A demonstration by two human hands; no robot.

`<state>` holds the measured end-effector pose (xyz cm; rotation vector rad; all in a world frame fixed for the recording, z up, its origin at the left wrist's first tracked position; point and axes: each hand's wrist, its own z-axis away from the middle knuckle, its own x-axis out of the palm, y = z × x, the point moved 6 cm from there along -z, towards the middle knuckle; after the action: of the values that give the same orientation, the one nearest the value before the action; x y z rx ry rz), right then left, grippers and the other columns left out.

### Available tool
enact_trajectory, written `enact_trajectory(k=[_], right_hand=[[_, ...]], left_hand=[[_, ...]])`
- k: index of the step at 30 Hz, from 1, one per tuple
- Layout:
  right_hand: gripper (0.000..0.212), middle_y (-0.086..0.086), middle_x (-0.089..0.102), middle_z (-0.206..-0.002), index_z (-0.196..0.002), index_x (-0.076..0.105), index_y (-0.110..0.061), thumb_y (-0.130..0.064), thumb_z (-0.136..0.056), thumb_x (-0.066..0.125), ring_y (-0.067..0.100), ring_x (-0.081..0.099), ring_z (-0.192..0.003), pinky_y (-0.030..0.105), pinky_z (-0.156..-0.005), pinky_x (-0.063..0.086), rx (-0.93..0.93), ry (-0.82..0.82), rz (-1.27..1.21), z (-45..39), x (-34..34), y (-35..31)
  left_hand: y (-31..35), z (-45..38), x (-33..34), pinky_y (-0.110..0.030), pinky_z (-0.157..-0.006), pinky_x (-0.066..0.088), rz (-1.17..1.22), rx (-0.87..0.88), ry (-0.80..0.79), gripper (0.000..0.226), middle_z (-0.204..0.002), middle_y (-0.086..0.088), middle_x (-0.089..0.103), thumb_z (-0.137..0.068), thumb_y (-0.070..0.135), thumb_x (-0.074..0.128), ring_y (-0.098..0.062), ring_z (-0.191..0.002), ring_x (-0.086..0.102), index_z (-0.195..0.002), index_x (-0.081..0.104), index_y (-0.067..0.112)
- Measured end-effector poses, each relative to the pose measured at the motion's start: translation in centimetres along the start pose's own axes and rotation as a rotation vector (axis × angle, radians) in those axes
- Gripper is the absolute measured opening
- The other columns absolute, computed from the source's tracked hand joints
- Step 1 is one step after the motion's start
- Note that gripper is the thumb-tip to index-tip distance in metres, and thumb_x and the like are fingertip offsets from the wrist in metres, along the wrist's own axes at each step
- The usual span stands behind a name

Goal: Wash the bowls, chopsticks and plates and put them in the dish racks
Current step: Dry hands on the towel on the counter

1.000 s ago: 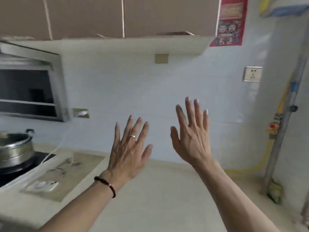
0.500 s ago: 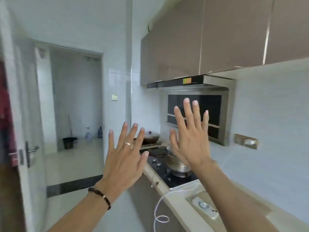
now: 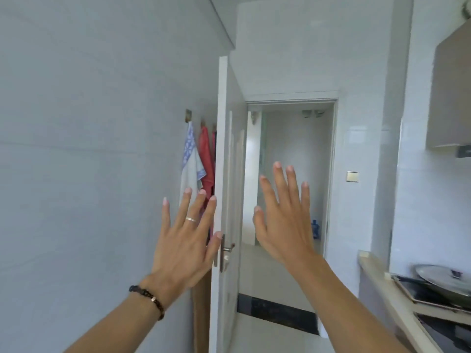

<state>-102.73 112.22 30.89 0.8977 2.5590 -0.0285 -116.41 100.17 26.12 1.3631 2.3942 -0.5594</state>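
Note:
Both hands are raised in front of me with fingers spread and straight, holding nothing. My left hand (image 3: 184, 240) wears a ring and a dark bead bracelet at the wrist. My right hand (image 3: 283, 220) is a little higher, in front of the open doorway. No bowls, chopsticks, plates or dish racks are in view.
A white door (image 3: 225, 174) stands open with its handle beside my left hand. Cloths (image 3: 196, 164) hang on the left wall. Through the doorway (image 3: 293, 263) lies a tiled floor. At the right edge runs the counter (image 3: 377, 281) with a lidded pan (image 3: 443, 278) on the stove.
My view has swung left, from the back wall past the stove and hood to the door and left wall. Both hands stay raised, spread and empty.

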Motion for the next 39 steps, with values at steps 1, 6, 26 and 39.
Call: enact_trajectory(k=[1, 6, 26, 39], right_hand=[[0.060, 0.014, 0.017, -0.165, -0.149, 0.042, -0.013, -0.033, -0.093, 0.041, 0.032, 0.009, -0.153, 0.051, -0.122, 0.001, -0.006, 0.001, -0.023, -1.2, 2.5, -0.5], [0.061, 0.016, 0.023, -0.163, -0.147, 0.043, -0.012, -0.035, -0.092, 0.030, 0.034, 0.016, -0.152, 0.059, -0.119, 0.021, -0.059, -0.001, -0.168, -7.4, 14.4, -3.0], [0.057, 0.017, 0.000, -0.167, -0.155, 0.028, -0.034, -0.024, -0.103, 0.047, 0.034, 0.008, -0.154, 0.040, -0.123, 0.016, -0.073, -0.205, -0.563, -36.6, 61.5, -5.8], [0.043, 0.016, 0.047, -0.144, -0.137, 0.056, -0.012, -0.010, -0.095, 0.045, 0.038, 0.050, -0.128, 0.040, -0.102, 0.044, 0.116, -0.438, -0.878, -51.3, 74.7, -8.8]], left_hand=[[-1.5, -0.6, 1.6, -0.061, -0.119, 0.007, -0.033, -0.013, 0.003, 0.063, -0.159, -0.013, 0.036, -0.103, 0.048, 0.028, -0.033, -0.151, 0.018, -0.155, 0.033, 0.013], [-8.2, -4.8, 10.2, -0.063, -0.116, 0.014, -0.124, -0.058, 0.018, 0.062, -0.152, -0.016, 0.045, -0.100, 0.046, 0.031, -0.038, -0.147, 0.031, -0.150, 0.040, 0.011], [-29.7, -27.4, 43.4, -0.062, -0.111, 0.019, -0.440, -0.149, 0.040, 0.062, -0.144, -0.016, 0.055, -0.097, 0.046, 0.032, -0.039, -0.142, 0.041, -0.143, 0.053, 0.010], [-36.3, -36.3, 49.5, -0.062, -0.112, 0.018, -0.632, -0.109, 0.059, 0.061, -0.142, -0.015, 0.057, -0.093, 0.044, 0.036, -0.038, -0.139, 0.045, -0.138, 0.058, 0.010]])
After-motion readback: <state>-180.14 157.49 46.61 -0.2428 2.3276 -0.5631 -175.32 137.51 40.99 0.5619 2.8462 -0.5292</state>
